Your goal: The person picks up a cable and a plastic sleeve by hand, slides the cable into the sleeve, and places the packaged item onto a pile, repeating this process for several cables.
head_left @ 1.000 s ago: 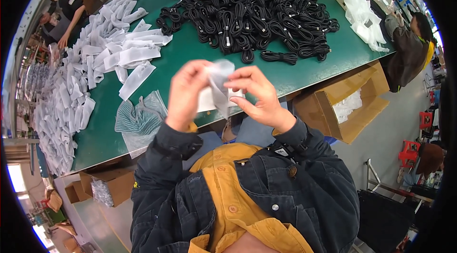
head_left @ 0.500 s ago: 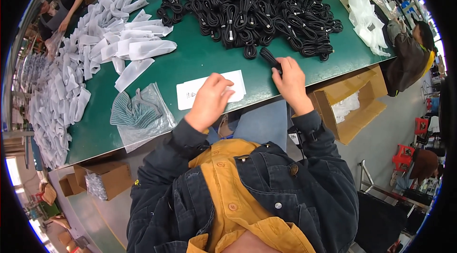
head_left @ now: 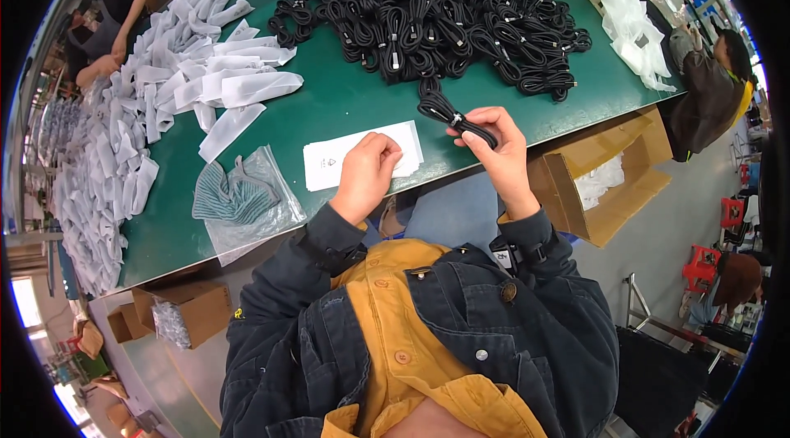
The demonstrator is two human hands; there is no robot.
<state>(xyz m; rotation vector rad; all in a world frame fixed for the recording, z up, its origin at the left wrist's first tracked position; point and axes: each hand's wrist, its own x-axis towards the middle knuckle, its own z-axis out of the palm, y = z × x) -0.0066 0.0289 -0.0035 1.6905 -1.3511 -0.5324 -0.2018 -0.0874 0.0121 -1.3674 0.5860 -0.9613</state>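
Note:
A coiled black cable, tied at its middle, is held between the thumb and fingers of my right hand. Its far end reaches toward the big heap of similar coiled black cables. My left hand rests on a flat stack of white plastic bags at the table's near edge. The left thumb and forefinger are pinched together at the top bag's right part. Left of the stack lies a clear bag with a teal ribbed cloth piece.
Filled whitish pouches are heaped along the left of the green table. A white plastic sheet hangs over the right end. Open cardboard boxes stand below the near edge. People are at both sides.
My right hand has turned and shifted slightly left and nearer, bringing the coiled cable away from the heap. My left fingers have closed into a pinch on the bag stack.

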